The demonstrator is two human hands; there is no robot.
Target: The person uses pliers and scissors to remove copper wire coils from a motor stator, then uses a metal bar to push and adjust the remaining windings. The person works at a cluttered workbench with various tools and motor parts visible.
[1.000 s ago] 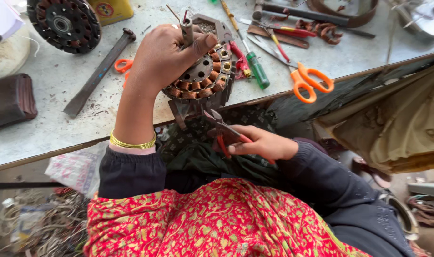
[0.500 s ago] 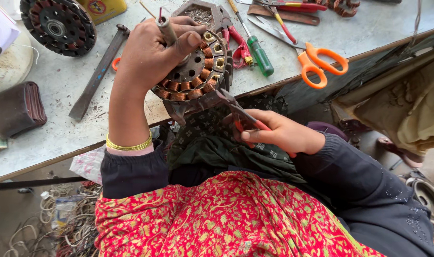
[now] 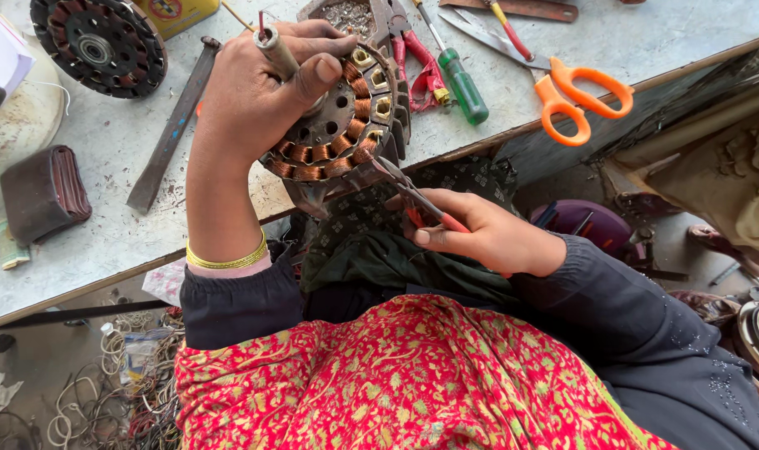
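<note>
A round motor stator (image 3: 346, 125) with copper windings sits at the near edge of the grey workbench (image 3: 113, 217). My left hand (image 3: 259, 92) lies on top of it, fingers wrapped around its central shaft. My right hand (image 3: 479, 237) is below the bench edge, shut on red-handled pliers (image 3: 417, 200). The plier tips reach up to the windings on the stator's lower right rim.
On the bench lie orange-handled scissors (image 3: 575, 92), a green screwdriver (image 3: 461, 83), red-handled pliers (image 3: 425, 71), a flat metal bar (image 3: 173, 125), a second dark stator (image 3: 100, 42) and a dark coil bundle (image 3: 44, 193). Tangled wire (image 3: 113, 392) lies on the floor at the left.
The view has shifted closer. My left hand still grips the stator's shaft. My right hand with the pliers has moved up, and the tips now meet the windings.
</note>
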